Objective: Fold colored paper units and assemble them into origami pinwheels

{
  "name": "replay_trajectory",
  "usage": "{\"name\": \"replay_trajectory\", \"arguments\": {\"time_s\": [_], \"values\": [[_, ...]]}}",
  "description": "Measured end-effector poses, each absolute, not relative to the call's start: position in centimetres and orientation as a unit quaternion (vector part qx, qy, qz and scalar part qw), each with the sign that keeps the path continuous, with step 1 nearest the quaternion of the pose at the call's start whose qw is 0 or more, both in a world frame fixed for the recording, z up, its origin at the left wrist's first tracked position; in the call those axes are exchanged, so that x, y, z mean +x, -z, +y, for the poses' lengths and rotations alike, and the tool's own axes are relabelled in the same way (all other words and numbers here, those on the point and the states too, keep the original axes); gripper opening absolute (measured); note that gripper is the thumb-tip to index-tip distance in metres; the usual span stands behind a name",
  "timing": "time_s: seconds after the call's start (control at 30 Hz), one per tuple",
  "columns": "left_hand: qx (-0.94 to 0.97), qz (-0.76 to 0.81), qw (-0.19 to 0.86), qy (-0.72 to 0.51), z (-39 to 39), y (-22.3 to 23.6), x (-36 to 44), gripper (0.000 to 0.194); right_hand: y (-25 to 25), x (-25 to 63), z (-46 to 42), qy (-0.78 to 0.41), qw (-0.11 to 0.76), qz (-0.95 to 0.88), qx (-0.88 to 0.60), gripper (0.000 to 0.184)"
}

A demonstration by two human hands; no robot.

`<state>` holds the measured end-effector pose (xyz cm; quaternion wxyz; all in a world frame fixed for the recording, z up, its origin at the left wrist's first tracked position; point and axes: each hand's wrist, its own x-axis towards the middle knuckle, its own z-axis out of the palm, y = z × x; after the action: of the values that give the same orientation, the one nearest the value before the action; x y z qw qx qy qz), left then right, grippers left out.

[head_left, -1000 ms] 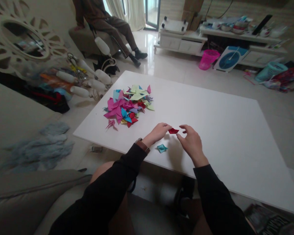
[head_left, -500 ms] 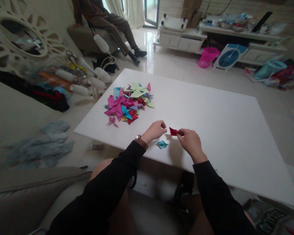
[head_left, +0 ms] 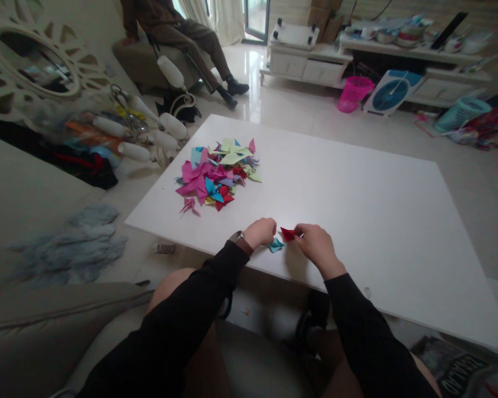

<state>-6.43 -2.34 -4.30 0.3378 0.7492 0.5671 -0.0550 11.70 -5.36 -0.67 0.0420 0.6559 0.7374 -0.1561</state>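
My right hand (head_left: 315, 246) pinches a small red folded paper piece (head_left: 287, 234) between thumb and fingers, just over the near part of the white table (head_left: 357, 204). Facing it from the left is my left hand (head_left: 260, 232), with its fingers curled together. Whether anything is between those fingertips is too small to make out. A teal folded paper piece (head_left: 276, 245) lies on the table below the red one, close to the left fingertips. Farther left spreads a heap of folded paper cranes (head_left: 197, 179) in pink, green, blue and red. One pink crane (head_left: 190, 206) sits at its near edge.
A seated person (head_left: 203, 47) is beyond the table's far left corner. White lamp shades (head_left: 136, 150) stand close to its left edge. On the floor behind are a pink basket (head_left: 354, 94), a blue fan (head_left: 390, 93) and a teal basket (head_left: 460, 113).
Both hands have come down and slightly left, bringing the red paper lower, near the teal piece. The heap looks unchanged.
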Motion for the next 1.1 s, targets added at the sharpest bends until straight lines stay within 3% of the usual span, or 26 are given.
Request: {"name": "replay_trajectory", "arguments": {"time_s": [0.5,1.1], "values": [[0.767,0.597,0.226,0.062,-3.3,1.9,-6.9,0.027,1.6,10.5,-5.9,0.149,0.043,0.759,0.632,0.024],[0.758,0.584,0.289,0.036,-2.0,3.2,-7.6,0.027,1.5,9.8,-6.5,0.190,0.054,0.790,0.580,0.023]]}}
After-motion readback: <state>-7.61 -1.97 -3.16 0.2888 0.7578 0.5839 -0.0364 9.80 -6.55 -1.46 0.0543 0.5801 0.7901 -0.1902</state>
